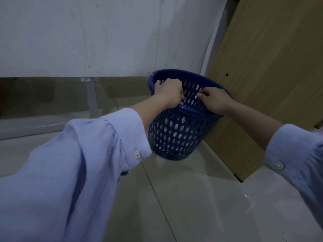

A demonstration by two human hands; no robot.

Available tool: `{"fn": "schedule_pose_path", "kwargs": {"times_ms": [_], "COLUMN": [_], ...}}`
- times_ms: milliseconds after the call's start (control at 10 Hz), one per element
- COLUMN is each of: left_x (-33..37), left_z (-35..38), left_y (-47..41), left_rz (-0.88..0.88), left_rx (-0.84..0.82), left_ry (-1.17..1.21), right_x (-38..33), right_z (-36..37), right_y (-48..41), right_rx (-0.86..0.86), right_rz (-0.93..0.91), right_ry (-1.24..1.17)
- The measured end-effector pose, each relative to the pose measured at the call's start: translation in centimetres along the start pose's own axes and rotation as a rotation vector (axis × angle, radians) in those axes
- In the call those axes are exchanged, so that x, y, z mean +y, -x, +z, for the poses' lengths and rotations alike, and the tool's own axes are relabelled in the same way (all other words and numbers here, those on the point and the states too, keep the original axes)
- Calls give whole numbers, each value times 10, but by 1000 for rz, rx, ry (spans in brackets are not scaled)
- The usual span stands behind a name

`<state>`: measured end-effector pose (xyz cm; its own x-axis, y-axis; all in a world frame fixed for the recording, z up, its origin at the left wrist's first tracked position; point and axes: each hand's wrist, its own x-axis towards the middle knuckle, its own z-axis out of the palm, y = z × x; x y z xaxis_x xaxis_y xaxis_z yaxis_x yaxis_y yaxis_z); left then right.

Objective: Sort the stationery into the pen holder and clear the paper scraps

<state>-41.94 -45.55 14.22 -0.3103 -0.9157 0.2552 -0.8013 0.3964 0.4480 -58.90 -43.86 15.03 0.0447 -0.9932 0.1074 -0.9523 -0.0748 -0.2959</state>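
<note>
Pale tiled floor (192, 198), far right by a wooden panel (262, 75): blue waste basket (174, 133). Left hand (168, 94) and right hand (214, 100) hover curled over its mouth, likely to drop paper scraps; none clearly visible, so their grip is unclear.

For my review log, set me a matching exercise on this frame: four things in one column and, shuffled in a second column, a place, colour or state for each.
Things:
1. basket
2. left hand
3. wooden panel
4. metal leg

Descriptions:
A. pale brown, standing to the right of the basket
B. curled into a fist over the basket's rim
C. blue, pierced with oval holes
D. grey, upright, off to the left of the basket

Pairs: 1-C; 2-B; 3-A; 4-D
</note>
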Motion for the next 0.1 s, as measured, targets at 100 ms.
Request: {"fn": "schedule_pose_path", "kwargs": {"times_ms": [100], "left_x": [-1], "left_z": [-5], "left_y": [6], "left_rz": [-8], "left_rx": [80], "left_ry": [15], "right_x": [-1], "right_z": [-1], "right_y": [4], "right_rx": [37], "right_rz": [31], "right_ry": [44]}}
